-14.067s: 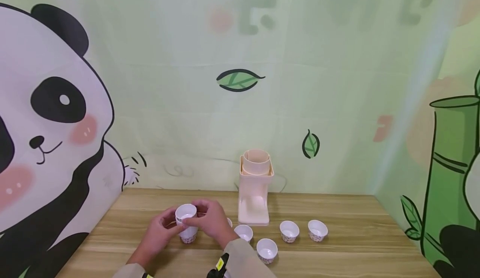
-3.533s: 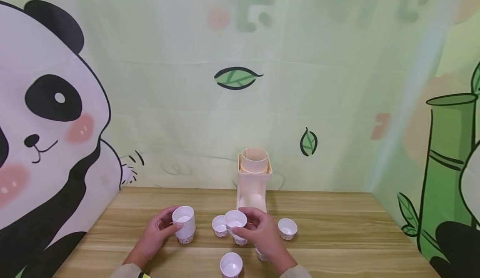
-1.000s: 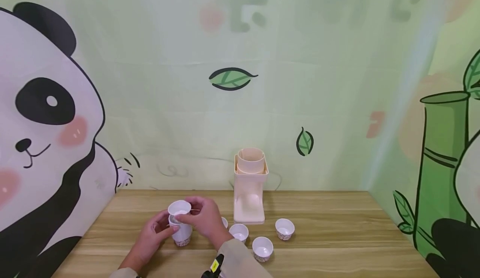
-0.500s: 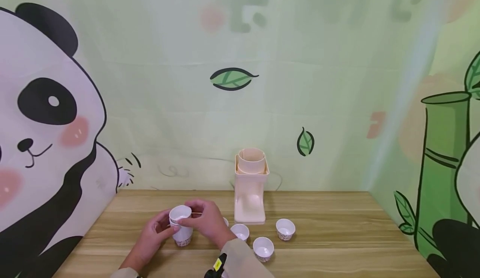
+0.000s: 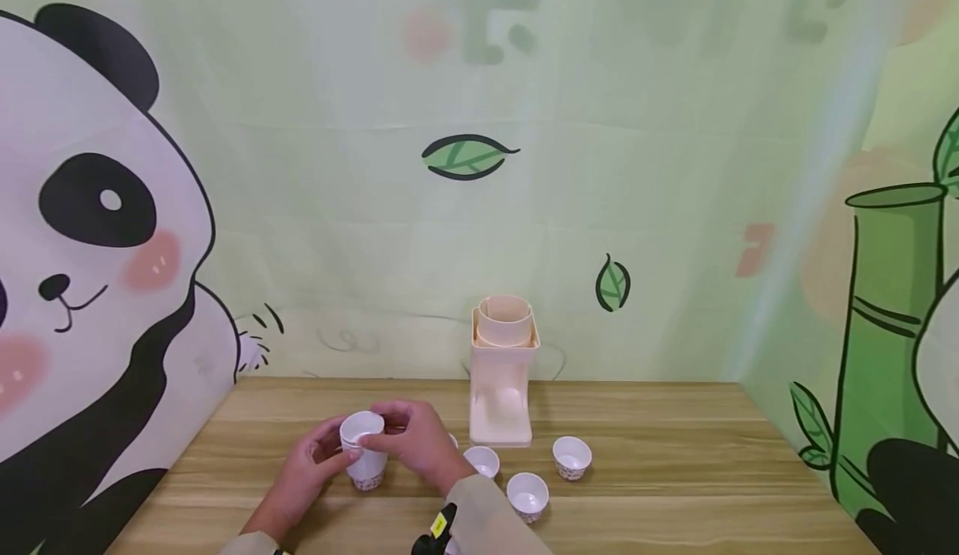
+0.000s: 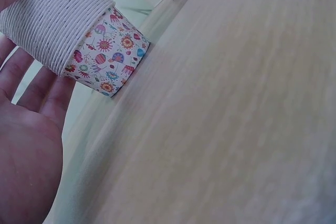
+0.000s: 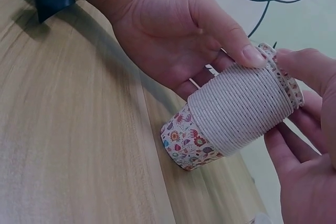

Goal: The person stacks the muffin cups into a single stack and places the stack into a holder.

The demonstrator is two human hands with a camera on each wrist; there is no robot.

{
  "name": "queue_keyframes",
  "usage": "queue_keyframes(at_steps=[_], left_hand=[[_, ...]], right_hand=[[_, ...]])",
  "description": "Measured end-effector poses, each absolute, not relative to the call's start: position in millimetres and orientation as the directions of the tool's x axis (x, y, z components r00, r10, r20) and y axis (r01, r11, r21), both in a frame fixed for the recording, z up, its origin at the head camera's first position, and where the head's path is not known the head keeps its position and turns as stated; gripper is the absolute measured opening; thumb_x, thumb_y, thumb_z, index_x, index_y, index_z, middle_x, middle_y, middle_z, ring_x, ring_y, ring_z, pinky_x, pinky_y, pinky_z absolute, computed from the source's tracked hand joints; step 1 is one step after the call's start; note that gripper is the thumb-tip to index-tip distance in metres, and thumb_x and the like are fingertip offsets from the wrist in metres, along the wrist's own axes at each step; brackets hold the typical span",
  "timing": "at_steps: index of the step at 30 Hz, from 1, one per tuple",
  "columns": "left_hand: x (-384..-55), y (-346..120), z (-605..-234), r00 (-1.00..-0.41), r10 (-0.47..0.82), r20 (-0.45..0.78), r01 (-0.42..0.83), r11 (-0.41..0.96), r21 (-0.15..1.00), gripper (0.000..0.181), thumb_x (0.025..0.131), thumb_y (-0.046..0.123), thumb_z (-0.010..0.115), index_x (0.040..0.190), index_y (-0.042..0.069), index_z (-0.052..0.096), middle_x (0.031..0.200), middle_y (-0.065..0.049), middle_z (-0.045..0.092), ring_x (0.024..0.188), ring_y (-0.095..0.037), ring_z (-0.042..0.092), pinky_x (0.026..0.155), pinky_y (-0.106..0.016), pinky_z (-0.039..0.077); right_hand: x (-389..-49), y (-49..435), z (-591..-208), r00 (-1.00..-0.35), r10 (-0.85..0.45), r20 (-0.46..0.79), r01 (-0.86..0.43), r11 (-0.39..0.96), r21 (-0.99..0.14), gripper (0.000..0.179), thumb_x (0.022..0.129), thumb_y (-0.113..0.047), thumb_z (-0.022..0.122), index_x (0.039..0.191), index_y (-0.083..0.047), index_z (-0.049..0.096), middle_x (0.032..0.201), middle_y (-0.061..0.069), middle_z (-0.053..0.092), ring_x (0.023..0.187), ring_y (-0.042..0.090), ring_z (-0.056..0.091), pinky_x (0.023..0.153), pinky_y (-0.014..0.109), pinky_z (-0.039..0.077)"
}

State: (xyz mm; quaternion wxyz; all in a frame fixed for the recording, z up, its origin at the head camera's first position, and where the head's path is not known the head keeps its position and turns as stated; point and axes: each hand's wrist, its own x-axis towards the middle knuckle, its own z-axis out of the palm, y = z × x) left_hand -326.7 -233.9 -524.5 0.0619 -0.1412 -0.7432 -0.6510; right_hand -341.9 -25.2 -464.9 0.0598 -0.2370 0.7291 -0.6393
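A tall stack of nested paper cups [image 5: 367,463], white inside with a colourful print on the base, stands upright left of centre on the table. My left hand [image 5: 303,472] wraps it from the left, thumb along its side. At the top, my right hand [image 5: 423,447] pinches the uppermost paper cup [image 5: 363,427], which sits down in the stack. The right wrist view shows the many closely packed rims [image 7: 241,111], with the printed top cup [image 7: 286,80] protruding slightly at the end. In the left wrist view the stack's printed base [image 6: 109,53] is close over the tabletop.
Single cups stand to the right: one cup [image 5: 482,461] beside my right wrist, a nearer one [image 5: 528,497], another [image 5: 572,458] further right. Others are partly hidden by my right arm. A pale pink holder [image 5: 500,388] with a round tube on top stands behind them.
The far-right cup has left its place. My right hand has carried a cup left, held it over the stack, and lowered it in. My left hand has stayed around the stack.
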Motion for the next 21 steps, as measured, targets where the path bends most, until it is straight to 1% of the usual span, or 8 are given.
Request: queue_keyframes(at_steps=[8,16,21], left_hand=[[-326.9,-233.5,-524.2,-0.946,0.136,0.294,0.309,0.107,0.945,0.050,0.095,0.004,0.068,0.141,-0.008,0.051,0.119,0.019,0.070,0.113,0.003,0.063,0.094,-0.016,0.051],[-326.7,-232.8,-524.3,-0.950,0.135,0.280,0.296,0.110,0.949,0.051,0.095,0.005,0.068,0.141,-0.008,0.051,0.119,0.021,0.069,0.114,0.004,0.063,0.095,-0.016,0.050],[-327.1,-234.2,-524.4,-0.946,0.142,0.292,0.308,0.108,0.945,0.051,0.095,0.005,0.068,0.142,-0.008,0.050,0.120,0.020,0.069,0.114,0.003,0.063,0.095,-0.017,0.051]], right_hand=[[-343.9,-25.7,-466.2,-0.886,-0.417,0.201,-0.273,0.119,-0.955,0.042,0.085,-0.013,0.083,0.124,-0.004,0.072,0.116,0.009,0.077,0.102,0.012,0.072,0.088,0.022,0.057],[-341.6,-24.2,-463.0,-0.897,-0.411,0.165,-0.244,0.147,-0.959,0.042,0.084,-0.013,0.084,0.124,-0.005,0.072,0.114,0.007,0.077,0.103,0.013,0.071,0.088,0.024,0.058],[-341.1,-24.2,-461.7,-0.893,-0.418,0.168,-0.252,0.153,-0.956,0.042,0.084,-0.013,0.084,0.124,-0.005,0.072,0.114,0.008,0.077,0.103,0.014,0.071,0.088,0.024,0.058]])
